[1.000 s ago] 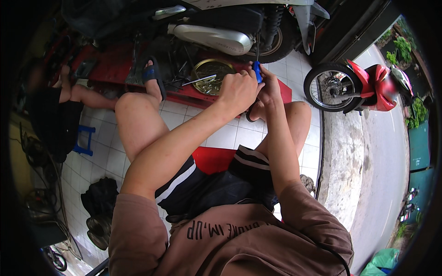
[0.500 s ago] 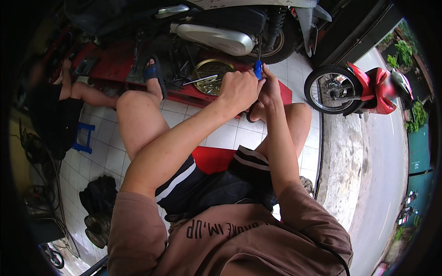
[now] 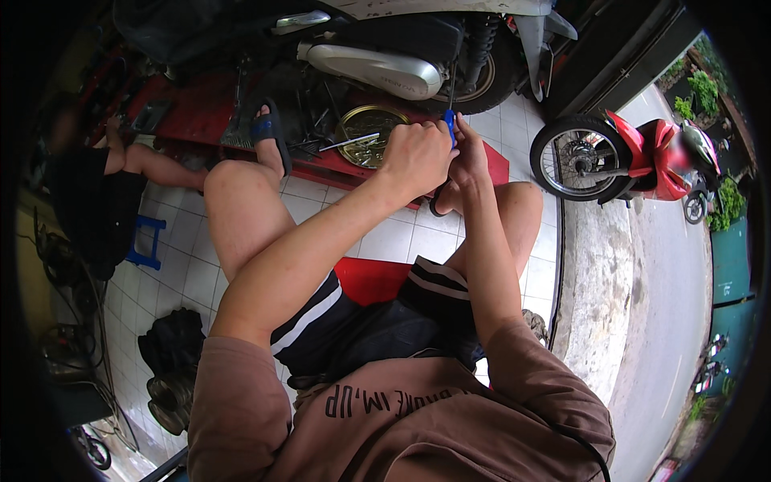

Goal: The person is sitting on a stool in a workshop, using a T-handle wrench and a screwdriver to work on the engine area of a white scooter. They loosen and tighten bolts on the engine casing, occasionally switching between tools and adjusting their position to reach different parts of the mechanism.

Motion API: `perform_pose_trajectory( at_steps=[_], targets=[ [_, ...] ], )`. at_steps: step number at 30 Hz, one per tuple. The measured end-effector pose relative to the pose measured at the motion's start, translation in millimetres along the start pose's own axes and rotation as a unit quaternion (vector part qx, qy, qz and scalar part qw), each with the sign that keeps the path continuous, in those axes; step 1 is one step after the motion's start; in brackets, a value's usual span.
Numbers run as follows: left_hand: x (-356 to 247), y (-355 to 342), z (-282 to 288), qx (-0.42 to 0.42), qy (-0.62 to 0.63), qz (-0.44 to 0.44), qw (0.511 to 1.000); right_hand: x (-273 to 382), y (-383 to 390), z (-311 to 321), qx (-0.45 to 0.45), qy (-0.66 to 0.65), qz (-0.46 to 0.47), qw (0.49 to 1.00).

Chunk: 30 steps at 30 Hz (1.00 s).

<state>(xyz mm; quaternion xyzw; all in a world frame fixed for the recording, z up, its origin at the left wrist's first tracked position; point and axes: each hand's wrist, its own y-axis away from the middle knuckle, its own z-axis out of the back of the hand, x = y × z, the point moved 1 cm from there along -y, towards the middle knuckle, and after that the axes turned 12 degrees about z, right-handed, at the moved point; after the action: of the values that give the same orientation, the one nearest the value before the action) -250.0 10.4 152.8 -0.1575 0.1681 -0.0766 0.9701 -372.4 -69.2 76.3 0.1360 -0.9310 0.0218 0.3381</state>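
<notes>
I am seeing, past the round brass tray (image 3: 371, 133) on the red lift platform (image 3: 201, 120), my left hand (image 3: 418, 157) closing around a blue-handled screwdriver (image 3: 450, 127) while my right hand (image 3: 470, 157) is curling beside it, apparently steadying the tool under the scooter (image 3: 377, 68).

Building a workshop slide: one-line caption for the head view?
Seated person's left hand and right hand grip a blue-handled tool beside a motorcycle.
</notes>
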Motion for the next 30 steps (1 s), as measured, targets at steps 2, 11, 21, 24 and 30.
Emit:
perform_pose_trajectory(
  at_steps=[2, 11, 21, 24, 30],
  targets=[
    [-4.1, -1.4, -0.2, 0.038, 0.010, 0.026, 0.999, 10.2, 4.5, -7.4, 0.057, -0.046, -0.016, 0.997],
    [-0.6, -1.3, 2.7, -0.046, -0.006, -0.044, 0.998, -2.2, -9.4, 15.8, -0.028, 0.009, 0.018, 0.999],
    [-3.8, -1.3, -0.4, -0.034, 0.011, -0.010, 0.999, 1.3, -4.5, 12.8, 0.007, 0.009, 0.034, 0.999],
    [-3.5, -3.5, -1.4, -0.087, 0.006, -0.038, 0.995, 1.7, -10.8, 29.5, 0.002, 0.019, 0.031, 0.999],
    [1.2, -4.6, 0.7, -0.011, -0.020, 0.002, 1.000, 7.5, 12.0, -16.3, -0.021, -0.002, 0.032, 0.999]
  ],
)
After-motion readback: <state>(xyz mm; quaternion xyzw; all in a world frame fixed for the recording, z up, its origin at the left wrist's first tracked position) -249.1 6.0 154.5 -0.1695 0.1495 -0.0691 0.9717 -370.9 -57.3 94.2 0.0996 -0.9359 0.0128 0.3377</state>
